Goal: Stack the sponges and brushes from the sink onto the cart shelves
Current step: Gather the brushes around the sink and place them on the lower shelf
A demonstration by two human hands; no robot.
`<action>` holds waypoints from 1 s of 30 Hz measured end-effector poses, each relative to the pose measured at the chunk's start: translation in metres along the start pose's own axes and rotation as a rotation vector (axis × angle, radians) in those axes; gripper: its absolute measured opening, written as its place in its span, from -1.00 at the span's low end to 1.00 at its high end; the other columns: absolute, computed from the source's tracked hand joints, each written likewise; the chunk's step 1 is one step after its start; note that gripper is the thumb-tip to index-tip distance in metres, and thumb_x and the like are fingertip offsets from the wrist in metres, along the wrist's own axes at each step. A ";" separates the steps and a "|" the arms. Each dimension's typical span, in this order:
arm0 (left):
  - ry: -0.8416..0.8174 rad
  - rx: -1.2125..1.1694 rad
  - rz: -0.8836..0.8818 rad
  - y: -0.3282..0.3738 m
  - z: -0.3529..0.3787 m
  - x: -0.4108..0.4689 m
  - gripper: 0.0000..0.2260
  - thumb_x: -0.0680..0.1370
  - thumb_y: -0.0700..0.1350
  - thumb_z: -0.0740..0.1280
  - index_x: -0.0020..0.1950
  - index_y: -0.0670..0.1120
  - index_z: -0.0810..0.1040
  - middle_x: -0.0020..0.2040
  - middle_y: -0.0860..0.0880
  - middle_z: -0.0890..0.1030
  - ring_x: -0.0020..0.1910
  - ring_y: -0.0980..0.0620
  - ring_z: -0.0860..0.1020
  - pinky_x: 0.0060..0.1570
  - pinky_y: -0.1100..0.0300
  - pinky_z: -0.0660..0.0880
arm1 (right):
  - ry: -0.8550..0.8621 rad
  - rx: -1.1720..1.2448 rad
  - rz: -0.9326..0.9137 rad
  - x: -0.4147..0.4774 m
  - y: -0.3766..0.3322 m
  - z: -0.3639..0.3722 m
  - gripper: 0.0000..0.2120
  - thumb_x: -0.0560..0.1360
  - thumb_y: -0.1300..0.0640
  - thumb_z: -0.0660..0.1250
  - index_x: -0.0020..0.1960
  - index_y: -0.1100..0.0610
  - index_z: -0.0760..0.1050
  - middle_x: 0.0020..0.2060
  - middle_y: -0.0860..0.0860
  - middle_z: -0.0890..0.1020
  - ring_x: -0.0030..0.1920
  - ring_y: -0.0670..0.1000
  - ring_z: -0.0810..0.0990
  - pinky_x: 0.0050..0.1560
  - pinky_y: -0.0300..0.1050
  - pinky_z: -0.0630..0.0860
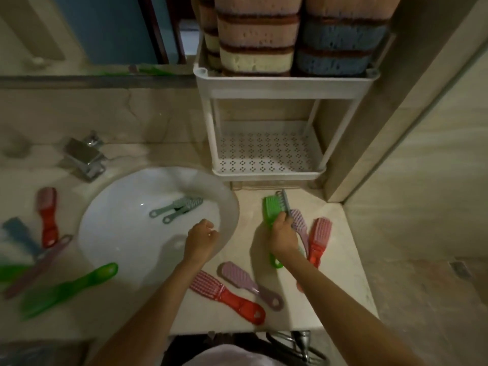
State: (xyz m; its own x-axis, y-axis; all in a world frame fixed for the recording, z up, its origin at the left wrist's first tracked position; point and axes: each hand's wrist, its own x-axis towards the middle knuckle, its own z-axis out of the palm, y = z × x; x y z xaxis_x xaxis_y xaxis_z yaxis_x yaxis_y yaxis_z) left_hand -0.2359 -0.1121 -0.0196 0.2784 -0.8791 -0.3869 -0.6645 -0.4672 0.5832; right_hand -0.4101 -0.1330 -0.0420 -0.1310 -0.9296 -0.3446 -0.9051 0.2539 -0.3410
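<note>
Stretches the right hand [284, 235] forward over the counter [343, 273], back of the hand up, forearm straight behind it. Clamps its fingers round a green brush [270, 208] and a grey brush [286, 203] held side by side, heads pointing away beyond the knuckles, with the green handle's loop poking out beneath the wrist. Hovers just left of a lilac brush [299, 223] and a red brush [319, 239] lying on the counter.

Reaches the left hand [202, 237] forward over the near right rim of the sink [105, 223], knuckles up, fingers loosely curled under, with nothing seen in them. Hangs short of two grey-green brushes [182, 206] lying together in the basin, just beyond and left of those fingers.

Shows, right of the left forearm, a second red brush [227, 297] and a second lilac brush [245, 280] flat on the counter. Faces, beyond the right hand, the cart [264, 87], with a perforated lower shelf [264, 154] and sponges [253, 40] stacked on the upper one.
</note>
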 end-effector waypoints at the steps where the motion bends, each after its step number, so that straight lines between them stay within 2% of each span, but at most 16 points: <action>1: -0.002 0.058 -0.036 -0.005 -0.001 0.000 -0.71 0.55 -0.18 0.18 0.25 -0.23 0.44 0.25 -0.22 0.52 0.23 -0.17 0.47 0.16 0.10 0.40 | 0.011 -0.028 0.008 0.002 -0.003 0.001 -0.56 0.56 0.36 0.01 0.42 0.35 0.06 0.33 0.29 0.31 0.23 0.28 0.49 0.15 0.10 0.47; 4: -0.033 0.342 -0.188 -0.018 -0.006 -0.006 -0.57 0.56 0.02 0.18 0.35 -0.20 0.30 0.32 -0.22 0.40 0.30 -0.19 0.39 0.25 0.00 0.35 | 0.034 0.000 0.058 0.007 -0.009 0.005 -0.49 0.57 0.29 0.04 0.47 0.34 -0.03 0.30 0.27 0.36 0.23 0.28 0.48 0.14 0.12 0.47; 6: -0.066 0.417 -0.299 -0.028 -0.010 -0.016 -0.44 0.55 0.15 0.16 0.41 -0.18 0.19 0.35 -0.22 0.34 0.33 -0.19 0.36 0.28 -0.01 0.32 | 0.046 0.081 0.106 0.007 -0.011 0.006 -0.45 0.57 0.22 0.09 0.48 0.32 -0.04 0.26 0.26 0.42 0.22 0.28 0.50 0.13 0.12 0.47; 9: -0.151 0.265 -0.401 -0.041 -0.007 -0.027 -0.26 0.49 0.24 0.20 0.48 -0.18 0.04 0.37 -0.21 0.37 0.33 -0.20 0.39 0.27 -0.01 0.37 | 0.042 0.162 0.073 0.003 -0.014 0.013 -0.40 0.54 0.14 0.19 0.45 0.30 -0.01 0.16 0.25 0.52 0.14 0.27 0.55 0.08 0.11 0.48; 12: -0.266 0.175 -0.452 -0.039 0.003 -0.036 -0.12 0.46 0.26 0.24 0.50 -0.20 -0.14 0.36 -0.19 0.40 0.28 -0.18 0.44 0.19 0.05 0.48 | 0.023 0.096 -0.035 -0.006 -0.019 0.015 -0.54 0.54 0.14 0.18 0.34 0.31 0.14 0.08 0.25 0.58 0.09 0.28 0.57 0.03 0.11 0.47; 14: -0.263 0.181 -0.441 -0.034 0.012 -0.042 -0.10 0.46 0.26 0.26 0.48 -0.22 -0.15 0.30 -0.18 0.47 0.19 -0.16 0.52 0.09 0.10 0.51 | 0.014 0.097 -0.081 -0.011 -0.023 0.014 -0.62 0.54 0.16 0.16 0.28 0.31 0.20 0.07 0.26 0.58 0.08 0.29 0.57 0.02 0.12 0.47; 16: -0.193 0.148 -0.426 -0.032 0.018 -0.046 -0.13 0.45 0.25 0.30 0.46 -0.23 -0.07 0.24 -0.18 0.51 0.13 -0.15 0.56 0.04 0.11 0.52 | 0.013 0.088 -0.131 -0.014 -0.026 0.012 -0.66 0.56 0.14 0.15 0.25 0.30 0.22 0.07 0.27 0.58 0.08 0.30 0.57 -0.01 0.12 0.47; 18: -0.094 0.113 -0.414 -0.032 0.019 -0.048 -0.20 0.45 0.14 0.36 0.43 -0.24 0.00 0.27 -0.21 0.48 0.19 -0.17 0.52 0.09 0.11 0.47 | 0.009 0.097 -0.167 -0.015 -0.027 0.010 -0.69 0.56 0.14 0.16 0.22 0.29 0.24 0.07 0.27 0.58 0.08 0.30 0.57 -0.02 0.12 0.47; 20: -0.015 0.105 -0.392 -0.034 0.017 -0.048 -0.25 0.47 -0.03 0.37 0.45 -0.26 -0.02 0.32 -0.26 0.41 0.25 -0.21 0.47 0.15 0.08 0.43 | 0.003 0.111 -0.179 -0.015 -0.027 0.006 -0.69 0.55 0.14 0.20 0.22 0.28 0.26 0.07 0.26 0.58 0.07 0.29 0.57 -0.02 0.10 0.48; 22: 0.046 0.065 -0.342 -0.033 0.010 -0.045 -0.30 0.49 -0.14 0.33 0.46 -0.25 -0.05 0.31 -0.29 0.41 0.23 -0.25 0.48 0.18 0.03 0.45 | 0.003 0.130 -0.192 -0.015 -0.027 0.002 -0.66 0.52 0.14 0.25 0.21 0.26 0.27 0.06 0.26 0.59 0.07 0.29 0.57 -0.03 0.09 0.48; 25: 0.111 -0.125 -0.247 -0.014 -0.009 -0.031 -0.35 0.47 -0.21 0.33 0.42 -0.18 0.00 0.28 -0.28 0.42 0.18 -0.28 0.49 0.15 0.01 0.46 | 0.040 0.196 -0.186 -0.013 -0.028 -0.009 -0.63 0.48 0.13 0.30 0.21 0.23 0.30 0.03 0.26 0.60 0.05 0.29 0.57 -0.08 0.05 0.47; 28: 0.087 -0.227 -0.079 0.027 -0.028 -0.007 -0.39 0.43 -0.23 0.36 0.36 -0.18 0.09 0.21 -0.18 0.43 0.19 -0.18 0.48 0.09 0.12 0.44 | 0.112 0.258 -0.202 -0.004 -0.032 -0.024 -0.60 0.46 0.12 0.32 0.23 0.22 0.33 -0.02 0.25 0.62 0.02 0.26 0.59 -0.09 0.04 0.47; 30: -0.006 -0.215 0.006 0.061 -0.037 0.007 -0.42 0.42 -0.22 0.38 0.33 -0.20 0.14 0.16 -0.11 0.39 0.18 -0.08 0.44 0.02 0.24 0.35 | 0.168 0.320 -0.194 0.005 -0.035 -0.038 -0.61 0.44 0.15 0.34 0.22 0.24 0.38 -0.06 0.28 0.64 0.00 0.27 0.59 -0.07 0.04 0.47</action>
State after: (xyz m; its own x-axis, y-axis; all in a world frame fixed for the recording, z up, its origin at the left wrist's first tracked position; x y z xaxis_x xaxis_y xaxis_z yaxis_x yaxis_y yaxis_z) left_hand -0.2490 -0.1504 0.0398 0.2705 -0.8816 -0.3868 -0.5030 -0.4720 0.7240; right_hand -0.3941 -0.1571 0.0018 -0.0585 -0.9924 -0.1083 -0.7513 0.1153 -0.6498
